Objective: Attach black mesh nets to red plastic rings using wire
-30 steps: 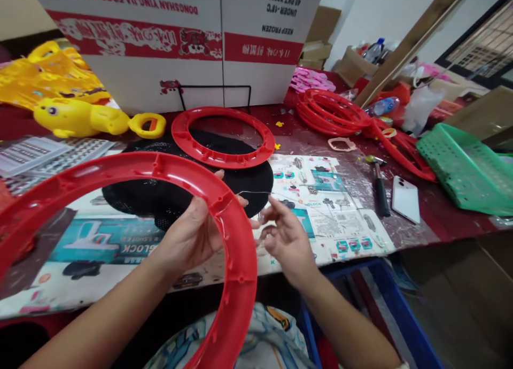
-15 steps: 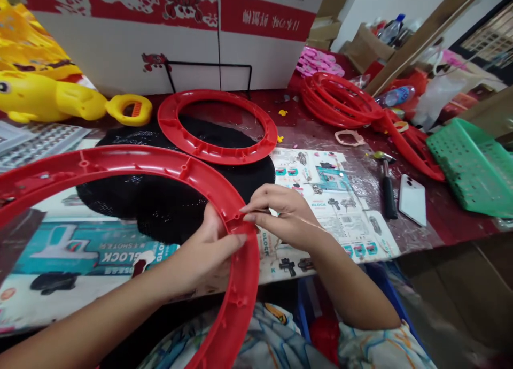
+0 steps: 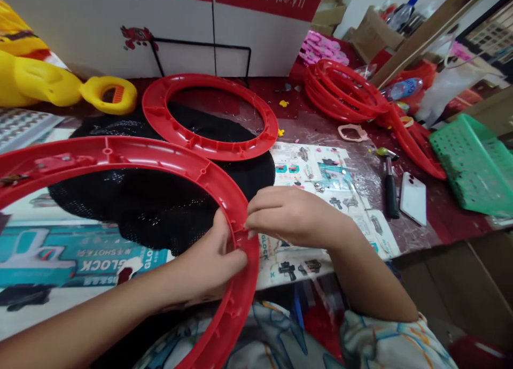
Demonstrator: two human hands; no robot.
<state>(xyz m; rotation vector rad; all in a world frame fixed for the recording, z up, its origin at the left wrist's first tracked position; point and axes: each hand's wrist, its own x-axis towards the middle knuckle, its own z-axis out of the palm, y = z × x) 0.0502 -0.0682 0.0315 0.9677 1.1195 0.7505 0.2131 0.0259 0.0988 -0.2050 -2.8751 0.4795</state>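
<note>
A large red plastic ring (image 3: 176,154), its ribbed hollow side with small pegs facing up, is held tilted over the table. My left hand (image 3: 212,262) grips its right part, fingers beneath and thumb on the inner edge. Close by, my right hand (image 3: 294,216) has its fingertips pinched together at the outer rim by a peg; whatever is between them is hidden. Behind lies a second red ring (image 3: 155,104), resting on black mesh fabric (image 3: 148,198). A reddish piece (image 3: 60,161) sits in the held ring's channel at left.
Several red rings (image 3: 342,112) are stacked at the back right. A hammer (image 3: 390,192), a white phone (image 3: 413,199) and a green basket (image 3: 467,168) stand right. At left is a yellow toy (image 3: 44,85). A big carton (image 3: 264,35) and a black wire frame (image 3: 200,44) border the back.
The held ring has turned slightly clockwise, and both hands have shifted a little lower. A thin strand or pin seen at my right fingertips earlier no longer shows. The view has shifted slightly.
</note>
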